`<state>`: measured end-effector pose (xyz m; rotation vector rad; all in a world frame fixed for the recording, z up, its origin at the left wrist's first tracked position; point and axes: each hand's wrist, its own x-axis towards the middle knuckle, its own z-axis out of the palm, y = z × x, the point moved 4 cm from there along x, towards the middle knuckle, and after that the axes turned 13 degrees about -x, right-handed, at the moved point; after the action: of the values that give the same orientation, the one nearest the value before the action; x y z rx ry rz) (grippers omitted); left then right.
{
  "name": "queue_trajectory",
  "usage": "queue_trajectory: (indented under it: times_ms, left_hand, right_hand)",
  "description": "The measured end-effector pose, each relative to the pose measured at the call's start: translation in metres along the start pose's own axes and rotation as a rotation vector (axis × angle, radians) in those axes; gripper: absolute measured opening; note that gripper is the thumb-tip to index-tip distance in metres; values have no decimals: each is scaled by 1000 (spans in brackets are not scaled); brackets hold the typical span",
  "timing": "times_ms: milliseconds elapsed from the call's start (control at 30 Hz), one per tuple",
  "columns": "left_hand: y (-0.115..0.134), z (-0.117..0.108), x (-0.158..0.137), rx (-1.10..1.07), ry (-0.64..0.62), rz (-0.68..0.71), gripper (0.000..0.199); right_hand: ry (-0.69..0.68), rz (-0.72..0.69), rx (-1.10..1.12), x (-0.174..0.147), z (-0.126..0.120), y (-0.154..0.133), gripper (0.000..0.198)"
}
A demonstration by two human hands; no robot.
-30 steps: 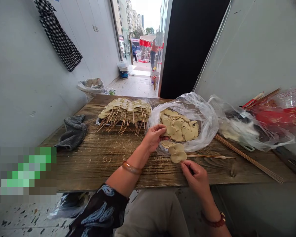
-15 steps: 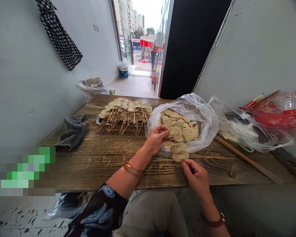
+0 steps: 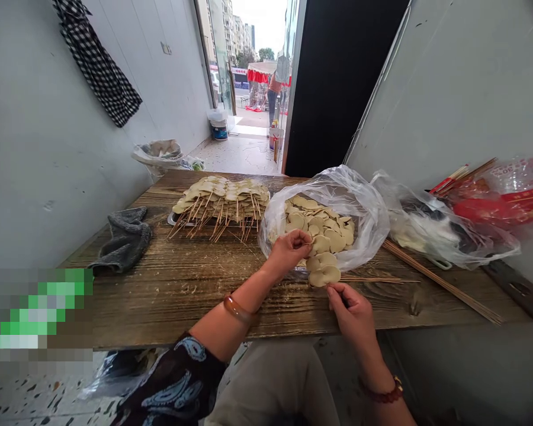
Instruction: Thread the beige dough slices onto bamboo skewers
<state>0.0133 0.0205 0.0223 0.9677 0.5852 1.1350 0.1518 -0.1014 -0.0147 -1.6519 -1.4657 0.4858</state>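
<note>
My right hand pinches the lower end of a bamboo skewer, mostly hidden behind thin round beige slices. Several slices overlap along it, leaning up and away from that hand. At the skewer's far end, my left hand has thumb and forefinger closed at the edge of another round slice. Just behind, a clear plastic bag stands wide at its mouth around a heap of loose slices. Their exact food kind cannot be made out.
Left of the bag, loaded skewers are piled on a metal tray. A dark grey cloth lies at left on the wooden table. Bare skewers lie at right, near another plastic bag.
My left hand has shifted slightly right and down, its slice now close to those on the skewer. The right hand stays nearly in place. The view has moved slightly.
</note>
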Motion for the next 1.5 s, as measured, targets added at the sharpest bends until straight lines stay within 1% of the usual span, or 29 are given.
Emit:
queue_trajectory:
  times_ms: [67, 200, 300, 367, 433, 600, 800, 1133, 1367, 1433, 1500]
  left_hand:
    - [0, 1, -2, -45, -31, -45, 26]
    - [-3, 1, -4, -201, -31, -172, 37]
    - [-9, 6, -7, -264, -109, -266, 43]
    - [-11, 9, -9, -286, -159, -296, 43]
    - [-12, 10, -9, -301, -158, -294, 42]
    - [-7, 2, -4, -332, -76, -224, 39]
    - [-7, 3, -5, -301, -50, -199, 40]
    - [-14, 9, -7, -270, -52, -186, 41]
    - [-18, 20, -13, -233, -113, -232, 39]
    - [-16, 17, -11, -216, -100, -229, 39]
    - [-11, 8, -5, -208, -55, -178, 41]
  right_hand:
    - [-6, 17, 46, 0, 0, 1, 28]
    - [-28, 24, 109, -1, 0, 4, 28]
    - [-31, 22, 111, -1, 0, 6, 27]
    - [-35, 19, 99, -1, 0, 5, 27]
    - [-45, 10, 88, 0, -1, 3, 27]
    - [-59, -6, 30, 1, 0, -2, 27]
    - [-13, -36, -26, 2, 0, -2, 28]
    - [42, 5, -40, 2, -1, -6, 29]
    - [68, 22, -21, 2, -1, -1, 30]
    - [81, 35, -4, 1, -1, 0, 30]
    - [122, 62, 16, 0, -3, 2, 29]
